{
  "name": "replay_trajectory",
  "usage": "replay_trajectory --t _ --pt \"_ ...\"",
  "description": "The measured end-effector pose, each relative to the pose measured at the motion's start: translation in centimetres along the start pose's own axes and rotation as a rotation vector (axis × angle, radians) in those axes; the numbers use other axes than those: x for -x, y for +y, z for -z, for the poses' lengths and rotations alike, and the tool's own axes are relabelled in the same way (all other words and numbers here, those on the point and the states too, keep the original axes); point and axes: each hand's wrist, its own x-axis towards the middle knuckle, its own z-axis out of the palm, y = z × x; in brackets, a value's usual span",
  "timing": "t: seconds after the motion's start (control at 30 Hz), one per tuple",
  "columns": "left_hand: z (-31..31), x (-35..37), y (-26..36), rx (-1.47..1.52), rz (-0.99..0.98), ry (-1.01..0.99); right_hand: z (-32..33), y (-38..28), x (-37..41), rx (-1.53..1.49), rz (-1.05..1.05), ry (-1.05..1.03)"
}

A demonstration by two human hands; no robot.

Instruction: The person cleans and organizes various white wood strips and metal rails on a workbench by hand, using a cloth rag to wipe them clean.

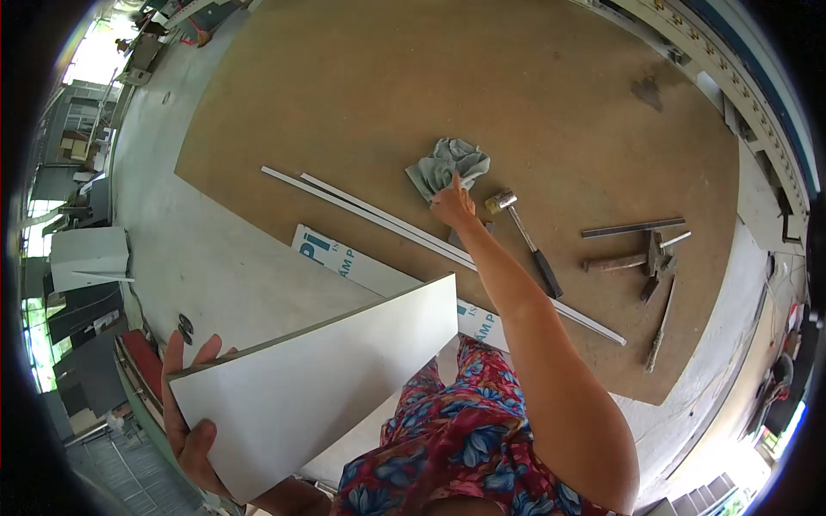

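Note:
In the head view, my left hand (191, 413) grips a white rectangular panel (327, 378) by its left end, fingers behind and thumb on the front face. The panel is tilted in front of my body. My right arm stretches over the brown tabletop (413, 77). The right hand (454, 206) has its index finger outstretched over the near edge of a crumpled grey cloth (447, 162), with the other fingers partly curled. Its thumb is hidden. A mallet (527, 236) with a dark grip lies just right of that hand. Part of a small dark item (456, 239) shows beside my wrist.
Two narrow white strips (370, 211) cross the table's near edge, running under my right arm. A white board with blue lettering (353, 262) lies alongside. To the right are a hammer (632, 261), a dark metal bar (632, 227) and a thin rod-like tool (661, 327).

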Motion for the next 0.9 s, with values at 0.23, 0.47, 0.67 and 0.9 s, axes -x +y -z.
replay_trajectory --t 0.23,0.47,0.67,0.9 --pt "-0.6 -0.3 0.3 -0.150 -0.041 0.031 -1.7 1.8 -0.6 -0.333 0.045 0.195" --pt "-2.0 -1.0 2.3 -0.207 0.032 -0.192 7.6 0.8 9.6 -1.506 -0.032 0.203" --pt "-0.8 -3.6 2.2 -0.068 -0.041 -0.513 11.5 -5.6 24.9 -1.879 0.397 -0.068" --pt "0.5 -8.5 1.1 -0.375 -0.427 -0.853 12.2 -23.3 33.7 -1.104 1.108 0.752"
